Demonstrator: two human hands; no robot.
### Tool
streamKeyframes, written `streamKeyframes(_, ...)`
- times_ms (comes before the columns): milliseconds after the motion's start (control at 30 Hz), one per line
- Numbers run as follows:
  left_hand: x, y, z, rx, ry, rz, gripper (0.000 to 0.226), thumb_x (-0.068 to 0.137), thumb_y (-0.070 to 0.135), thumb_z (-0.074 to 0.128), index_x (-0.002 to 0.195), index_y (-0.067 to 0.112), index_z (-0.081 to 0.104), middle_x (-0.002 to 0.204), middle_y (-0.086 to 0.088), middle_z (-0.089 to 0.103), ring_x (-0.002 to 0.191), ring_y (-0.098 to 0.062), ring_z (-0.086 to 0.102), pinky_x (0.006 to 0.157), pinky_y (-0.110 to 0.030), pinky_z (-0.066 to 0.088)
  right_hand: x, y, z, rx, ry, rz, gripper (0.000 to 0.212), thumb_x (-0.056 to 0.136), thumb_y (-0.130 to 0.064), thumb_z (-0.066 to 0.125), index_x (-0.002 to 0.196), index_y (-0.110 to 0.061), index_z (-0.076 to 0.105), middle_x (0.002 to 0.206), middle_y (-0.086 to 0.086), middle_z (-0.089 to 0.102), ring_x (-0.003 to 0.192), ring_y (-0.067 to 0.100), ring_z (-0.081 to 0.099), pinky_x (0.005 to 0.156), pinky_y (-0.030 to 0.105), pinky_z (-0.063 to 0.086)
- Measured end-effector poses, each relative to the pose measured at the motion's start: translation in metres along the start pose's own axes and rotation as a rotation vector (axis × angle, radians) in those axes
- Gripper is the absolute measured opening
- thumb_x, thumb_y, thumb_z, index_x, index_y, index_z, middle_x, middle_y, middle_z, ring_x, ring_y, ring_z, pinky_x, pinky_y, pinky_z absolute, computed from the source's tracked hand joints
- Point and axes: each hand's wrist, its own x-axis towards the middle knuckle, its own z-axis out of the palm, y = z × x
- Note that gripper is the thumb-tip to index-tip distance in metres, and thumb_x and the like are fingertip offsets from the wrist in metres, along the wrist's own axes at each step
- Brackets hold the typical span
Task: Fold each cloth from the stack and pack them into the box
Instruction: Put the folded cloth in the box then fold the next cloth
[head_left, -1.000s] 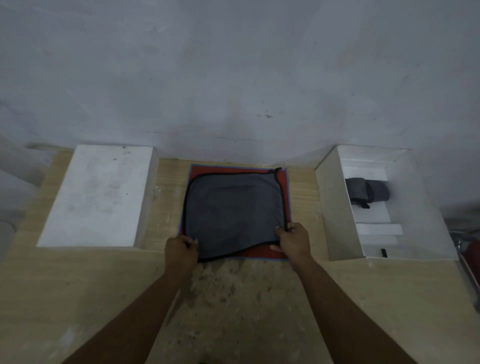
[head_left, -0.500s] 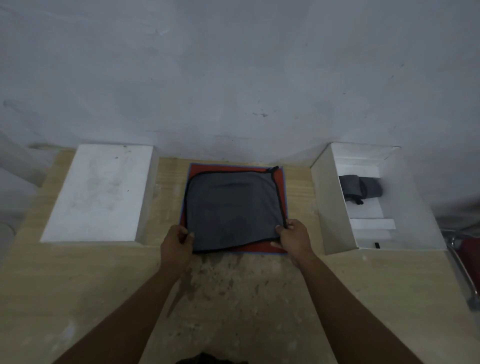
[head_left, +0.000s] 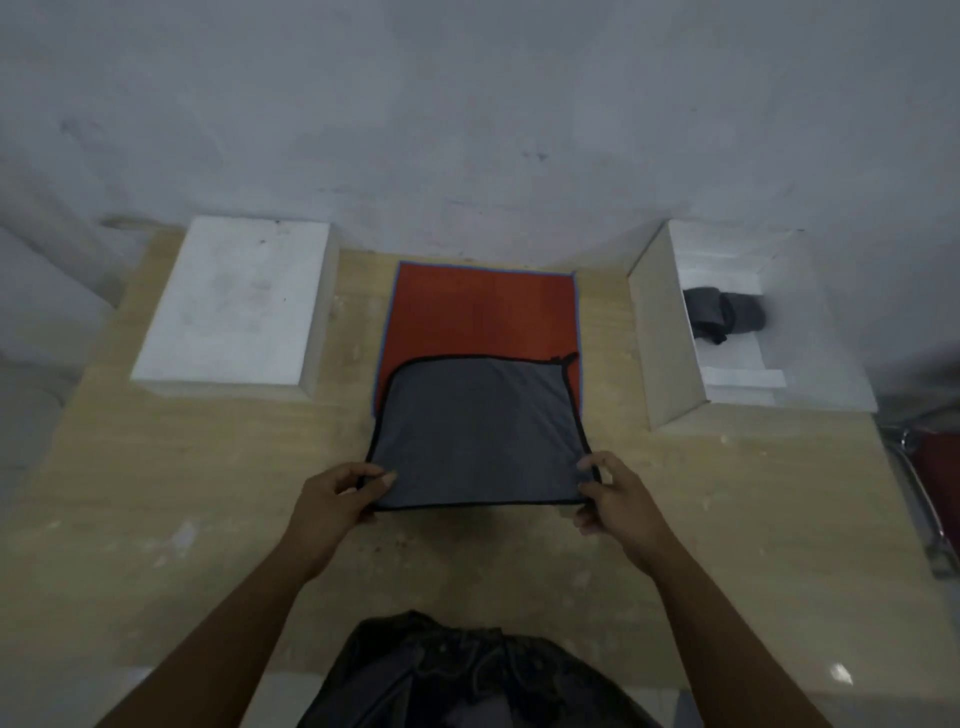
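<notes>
Left hand (head_left: 337, 499) and right hand (head_left: 618, 501) each pinch a near corner of the grey cloth (head_left: 475, 431) — half off the orange cloth (head_left: 483, 312), likely clearing desk (head_left: 208, 467) space to fold.

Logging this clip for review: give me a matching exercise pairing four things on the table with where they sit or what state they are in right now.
Things:
1. grey cloth
2. red cloth
3. folded grey cloth
4. white lid

Places or states:
A. lying inside the open box on the right
B. flat on the table, partly covered at its near end
C. pinched at both near corners by the left hand and the right hand
D. on the far left of the table, nothing on it

Pairs: 1-C, 2-B, 3-A, 4-D
</notes>
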Motion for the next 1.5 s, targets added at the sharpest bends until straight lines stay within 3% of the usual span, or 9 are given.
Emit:
streamKeyframes(100, -0.024, -0.014, -0.011, 0.080, -0.132, -0.077, 0.030, 0.076, 0.019, 0.078, 0.103, 0.011, 0.068, 0.101, 0.003, 0.067, 0.088, -0.015, 0.065, 0.069, -0.030, 0.053, -0.019, 0.027, -0.009, -0.111, -0.152, 0.053, 0.013, 0.094, -0.007, 0.051, 0.089, -0.009, 0.063, 0.064, 0.009, 0.061, 0.048, 0.015, 0.059, 0.057, 0.033, 0.050)
streamKeyframes(233, -0.042, -0.035, -0.032, 0.115, -0.337, -0.141, 0.080, 0.042, 0.035, 0.095, 0.114, 0.019, 0.064, 0.110, 0.005, 0.070, 0.100, -0.016, 0.068, 0.074, -0.026, 0.055, -0.037, 0.047, -0.026, -0.238, -0.369, 0.070, 0.017, 0.083, -0.028, 0.070, 0.087, -0.011, 0.068, 0.070, 0.007, 0.066, 0.064, 0.016, 0.066, 0.062, 0.026, 0.052)
streamKeyframes(367, -0.040, -0.032, -0.037, 0.284, -0.267, -0.079, 0.048, 0.074, -0.002, 0.075, 0.119, 0.011, 0.064, 0.100, -0.006, 0.070, 0.087, -0.019, 0.065, 0.074, -0.027, 0.054, -0.035, 0.052, -0.035, -0.245, -0.445, 0.081, 0.031, 0.075, -0.020, 0.079, 0.103, -0.012, 0.068, 0.083, 0.008, 0.069, 0.078, 0.019, 0.065, 0.072, 0.026, 0.053)
streamKeyframes(500, -0.023, -0.016, -0.028, 0.393, -0.165, 0.069, 0.025, 0.087, 0.009, 0.065, 0.110, 0.016, 0.069, 0.100, -0.020, 0.068, 0.084, -0.026, 0.061, 0.071, -0.034, 0.047, -0.020, 0.044, -0.034, -0.236, -0.268, -0.024, 0.009, 0.085, -0.026, 0.068, 0.089, -0.019, 0.071, 0.077, 0.000, 0.063, 0.074, 0.014, 0.059, 0.070, 0.028, 0.048)
streamKeyframes(833, 0.041, 0.027, 0.015, 0.272, -0.006, 0.142, 0.017, 0.091, 0.015, 0.061, 0.105, 0.008, 0.067, 0.089, -0.005, 0.070, 0.078, -0.013, 0.063, 0.069, -0.019, 0.053, 0.048, 0.021, -0.015, -0.142, 0.079, -0.194, 0.042, 0.089, -0.037, 0.059, 0.086, 0.005, 0.060, 0.087, 0.035, 0.060, 0.068, 0.021, 0.055, 0.066, 0.035, 0.043)
streamKeyframes(1000, 0.064, 0.030, 0.026, 0.320, 0.069, 0.072, 0.018, 0.089, 0.015, 0.064, 0.105, 0.005, 0.065, 0.094, -0.011, 0.066, 0.089, -0.026, 0.062, 0.078, -0.032, 0.047, 0.067, -0.003, -0.004, -0.200, 0.149, -0.219, 0.017, 0.094, -0.019, 0.056, 0.081, -0.010, 0.063, 0.074, 0.001, 0.062, 0.061, -0.004, 0.056, 0.058, 0.012, 0.040)
streamKeyframes(1167, 0.059, 0.016, 0.033, 0.646, 0.272, 0.113, 0.025, 0.081, 0.023, 0.072, 0.088, 0.003, 0.060, 0.081, -0.013, 0.059, 0.081, -0.028, 0.058, 0.072, -0.032, 0.039, 0.072, 0.007, 0.006, -0.495, 0.364, -0.166, 0.034, 0.088, -0.028, 0.063, 0.108, -0.001, 0.055, 0.101, 0.015, 0.060, 0.089, 0.030, 0.055, 0.072, 0.027, 0.036)
streamKeyframes(1333, 0.049, 0.002, 0.040, 0.732, 0.197, 0.078, 0.036, 0.079, 0.027, 0.074, 0.095, -0.005, 0.064, 0.087, -0.018, 0.067, 0.085, -0.034, 0.064, 0.071, -0.033, 0.046, 0.055, 0.026, 0.015, -0.611, 0.289, 0.029, 0.052, 0.084, -0.044, 0.062, 0.109, 0.000, 0.051, 0.106, 0.021, 0.061, 0.098, 0.035, 0.059, 0.071, 0.030, 0.041)
streamKeyframes(1500, 0.046, 0.000, 0.037, 0.812, 0.163, 0.107, 0.023, 0.079, 0.028, 0.071, 0.077, 0.006, 0.063, 0.079, -0.021, 0.066, 0.081, -0.037, 0.062, 0.067, -0.035, 0.048, 0.042, 0.030, 0.015, -0.460, 0.219, 0.060, 0.038, 0.082, -0.024, 0.070, 0.111, -0.002, 0.056, 0.101, 0.012, 0.063, 0.098, 0.027, 0.061, 0.071, 0.022, 0.034)
